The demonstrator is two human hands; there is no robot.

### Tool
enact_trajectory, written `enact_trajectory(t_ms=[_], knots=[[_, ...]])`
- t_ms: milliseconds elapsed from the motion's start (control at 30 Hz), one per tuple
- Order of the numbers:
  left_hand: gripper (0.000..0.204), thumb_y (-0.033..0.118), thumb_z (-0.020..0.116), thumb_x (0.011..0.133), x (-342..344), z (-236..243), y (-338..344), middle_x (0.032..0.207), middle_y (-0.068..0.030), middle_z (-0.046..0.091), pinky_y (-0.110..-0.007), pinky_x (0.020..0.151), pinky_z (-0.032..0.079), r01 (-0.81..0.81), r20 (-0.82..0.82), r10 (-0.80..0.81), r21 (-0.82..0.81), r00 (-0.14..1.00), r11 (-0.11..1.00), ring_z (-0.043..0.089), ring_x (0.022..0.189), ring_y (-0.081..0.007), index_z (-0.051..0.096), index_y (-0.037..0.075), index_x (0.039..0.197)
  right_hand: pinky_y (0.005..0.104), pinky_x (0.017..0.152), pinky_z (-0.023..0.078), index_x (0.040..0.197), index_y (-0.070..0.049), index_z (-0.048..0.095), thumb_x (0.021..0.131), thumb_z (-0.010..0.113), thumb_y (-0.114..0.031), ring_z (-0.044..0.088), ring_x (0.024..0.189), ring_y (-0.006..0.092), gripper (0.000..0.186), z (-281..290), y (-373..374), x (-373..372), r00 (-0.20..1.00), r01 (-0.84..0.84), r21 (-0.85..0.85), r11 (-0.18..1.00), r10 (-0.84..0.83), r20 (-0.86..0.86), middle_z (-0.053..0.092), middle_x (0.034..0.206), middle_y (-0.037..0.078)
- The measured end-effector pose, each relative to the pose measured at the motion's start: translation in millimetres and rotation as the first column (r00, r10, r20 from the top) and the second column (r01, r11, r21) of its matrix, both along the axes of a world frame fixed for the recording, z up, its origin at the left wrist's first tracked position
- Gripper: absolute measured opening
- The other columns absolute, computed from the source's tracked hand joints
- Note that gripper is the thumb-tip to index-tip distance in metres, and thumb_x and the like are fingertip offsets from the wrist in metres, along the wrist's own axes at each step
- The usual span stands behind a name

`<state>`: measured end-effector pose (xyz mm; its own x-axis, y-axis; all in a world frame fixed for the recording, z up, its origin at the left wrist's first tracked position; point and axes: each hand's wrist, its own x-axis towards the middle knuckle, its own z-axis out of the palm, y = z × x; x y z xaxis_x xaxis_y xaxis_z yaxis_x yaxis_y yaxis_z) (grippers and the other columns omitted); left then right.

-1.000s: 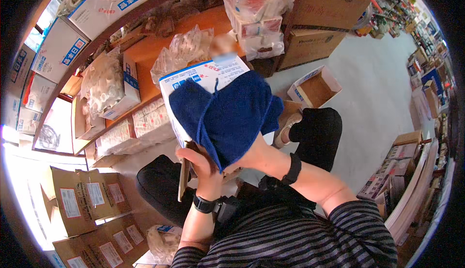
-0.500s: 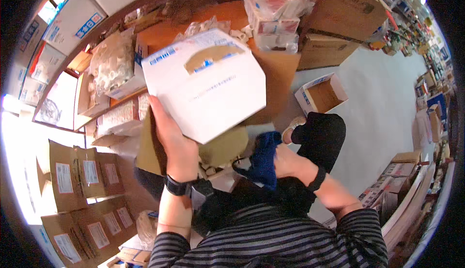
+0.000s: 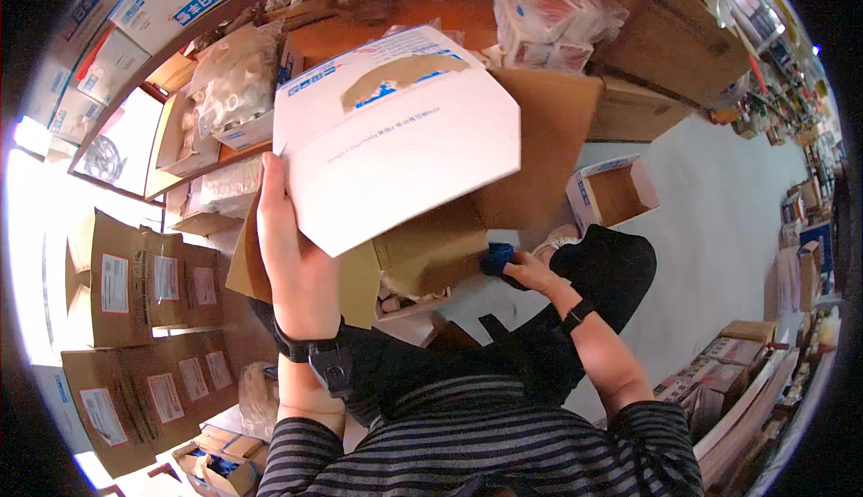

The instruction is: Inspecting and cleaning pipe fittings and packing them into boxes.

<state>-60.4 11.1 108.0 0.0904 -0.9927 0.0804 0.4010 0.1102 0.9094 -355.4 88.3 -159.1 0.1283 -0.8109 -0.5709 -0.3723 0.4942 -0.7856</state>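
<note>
My left hand [image 3: 292,241] grips the lower left edge of a white cardboard panel [image 3: 404,155] with cut-off corners, thumb along its side. Blue print and a torn brown patch show near the panel's upper edge. Whether it is a flat sheet or one side of a box, I cannot tell. Beneath it stands an open brown carton [image 3: 436,254] with its flaps spread. My right hand [image 3: 535,274] is closed on a bunched dark blue cloth [image 3: 496,260], low beside the carton and near my shoe.
An empty white-and-brown open box [image 3: 616,193] sits on the grey floor to the right. Bagged white pipe fittings [image 3: 235,84] fill a shelf at left. Plastic-wrapped packages [image 3: 553,16] stand at the back. Labelled brown cartons [image 3: 112,286] are stacked at left, long boxes [image 3: 724,367] lie at right.
My right hand has moved forward and down with the blue cloth, away from my body. The white panel in my left hand has shifted and tilted slightly; my view has turned a little.
</note>
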Motion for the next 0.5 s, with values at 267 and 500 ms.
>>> enact_trajectory(t_ms=[267,500], knots=[[0.041,0.034,0.044,0.094,-4,5,3,0.112,-0.0088,0.057,-0.031,0.083,0.049,0.113,-0.286,-0.067,0.146,0.956,0.983,0.058,0.099,-0.0191,0.047,0.003,0.120,0.0321,0.074,0.045,0.098,0.002,0.062,0.080,0.061,-0.017,0.056,0.082,0.0166,0.027,33,7,20,0.984,-0.154,-0.133,0.979,0.164,0.064,0.064,0.088,0.008],[0.043,0.037,0.043,0.094,-12,-6,-19,0.117,-0.0079,0.055,-0.035,0.086,0.048,0.038,-0.330,0.072,0.316,0.941,0.948,0.056,0.104,-0.0201,0.046,0.004,0.122,0.0332,0.071,0.050,0.087,0.004,0.060,0.076,0.060,-0.013,0.062,0.079,0.0222,0.020,55,16,17,0.897,0.253,0.092,0.963,-0.269,0.350,0.064,0.083,0.011]])
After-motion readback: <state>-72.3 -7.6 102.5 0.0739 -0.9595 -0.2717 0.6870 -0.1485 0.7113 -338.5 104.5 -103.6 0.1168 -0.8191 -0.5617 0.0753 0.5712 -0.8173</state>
